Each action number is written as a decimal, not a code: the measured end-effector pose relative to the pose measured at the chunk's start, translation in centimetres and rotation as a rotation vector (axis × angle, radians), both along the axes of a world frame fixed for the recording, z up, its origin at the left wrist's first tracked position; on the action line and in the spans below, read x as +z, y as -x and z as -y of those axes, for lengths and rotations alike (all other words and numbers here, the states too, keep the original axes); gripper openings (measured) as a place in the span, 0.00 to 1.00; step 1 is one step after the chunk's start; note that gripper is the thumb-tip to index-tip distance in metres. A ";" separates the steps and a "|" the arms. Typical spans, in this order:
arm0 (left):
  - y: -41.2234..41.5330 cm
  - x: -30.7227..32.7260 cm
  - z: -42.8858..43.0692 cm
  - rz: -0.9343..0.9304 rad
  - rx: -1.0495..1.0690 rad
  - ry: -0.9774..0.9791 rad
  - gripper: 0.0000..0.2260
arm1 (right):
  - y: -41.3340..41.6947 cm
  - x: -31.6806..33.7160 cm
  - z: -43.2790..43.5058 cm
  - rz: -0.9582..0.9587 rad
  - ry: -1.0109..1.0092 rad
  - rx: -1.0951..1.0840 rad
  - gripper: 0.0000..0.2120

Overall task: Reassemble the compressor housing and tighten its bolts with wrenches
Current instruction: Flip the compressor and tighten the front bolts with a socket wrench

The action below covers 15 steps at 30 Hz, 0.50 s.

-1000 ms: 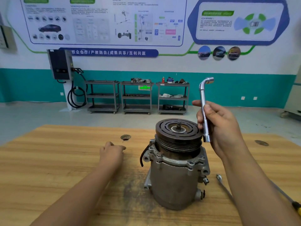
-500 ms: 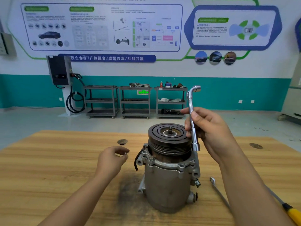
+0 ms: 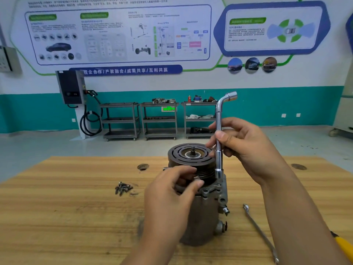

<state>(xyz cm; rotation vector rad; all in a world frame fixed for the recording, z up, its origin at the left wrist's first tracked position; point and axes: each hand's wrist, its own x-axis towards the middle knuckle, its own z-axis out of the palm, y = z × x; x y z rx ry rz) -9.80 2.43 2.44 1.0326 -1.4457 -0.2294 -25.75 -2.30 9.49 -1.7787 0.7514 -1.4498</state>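
The grey compressor stands upright on the wooden table, its dark grooved pulley on top. My right hand grips a chrome L-shaped socket wrench held vertically, its lower socket just above the housing flange at the pulley's right side. My left hand is in front of the pulley and pinches a small bolt between thumb and fingertips at the flange. A small pile of loose bolts lies on the table to the left.
A flat spanner lies on the table right of the compressor, and a yellow-handled tool sticks in at the right edge. Two round holes mark the table's far part. Metal carts stand by the far wall.
My left hand has come in from the table to the front of the pulley with a bolt. The bolt pile it covered now shows. The wrench has dropped closer to the flange.
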 end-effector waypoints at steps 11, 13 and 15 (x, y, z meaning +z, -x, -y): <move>1.3 -2.0 1.6 0.163 0.149 0.326 0.05 | 0.3 0.2 -0.3 -0.041 0.050 -0.015 0.05; 1.4 -2.1 1.7 0.192 0.162 0.350 0.06 | 0.2 0.3 -0.3 -0.046 0.049 -0.018 0.05; 1.3 -2.2 1.8 0.236 0.172 0.367 0.06 | 0.2 0.3 -0.4 -0.049 0.049 -0.020 0.05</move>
